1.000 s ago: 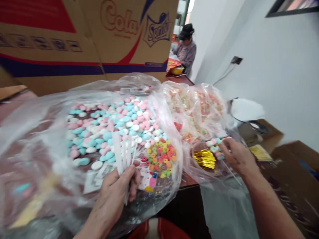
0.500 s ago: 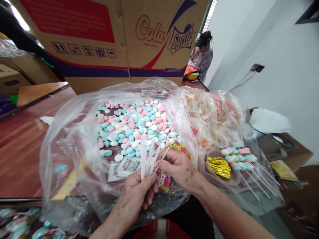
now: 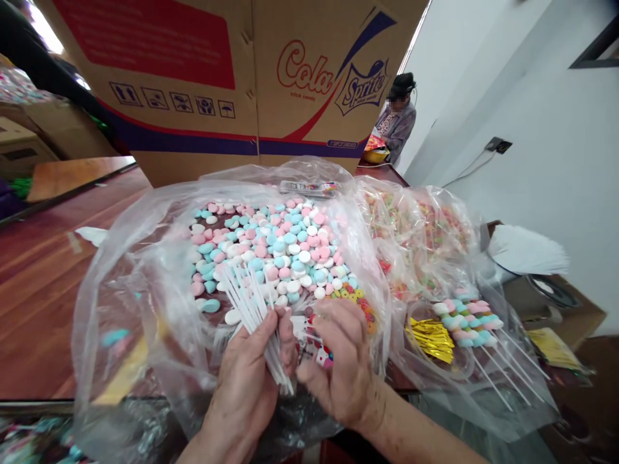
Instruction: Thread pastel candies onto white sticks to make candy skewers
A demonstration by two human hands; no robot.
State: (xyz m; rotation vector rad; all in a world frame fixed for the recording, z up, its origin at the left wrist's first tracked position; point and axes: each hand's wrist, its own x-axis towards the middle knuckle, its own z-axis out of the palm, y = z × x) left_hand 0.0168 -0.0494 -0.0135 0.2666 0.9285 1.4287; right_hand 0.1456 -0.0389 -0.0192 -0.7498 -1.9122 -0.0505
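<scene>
My left hand point(image 3: 249, 367) is closed around a fanned bundle of thin white sticks point(image 3: 247, 295), their lower ends poking out below the fingers. Just to its right, my right hand point(image 3: 349, 367) has curled fingers with a gap between thumb and forefinger; I see nothing held in it. Behind both hands lie many pink, blue and white candies point(image 3: 280, 245) on clear plastic. Small ring-shaped gummies point(image 3: 360, 299) sit beyond the right hand. Printed packets point(image 3: 316, 345) are partly hidden behind the fingers.
A large cardboard box point(image 3: 193, 138) stands at the back. On the right are bagged gummies point(image 3: 420, 219), gold twist ties point(image 3: 430, 338), several finished candy skewers point(image 3: 469, 322) and a container of white sticks point(image 3: 529, 251). Another person point(image 3: 399, 122) sits far back.
The spread sticks are now gathered into a tilted bundle in my left hand, leaning left. My right hand has come off the sticks and moved slightly lower. The view has shifted a little.
</scene>
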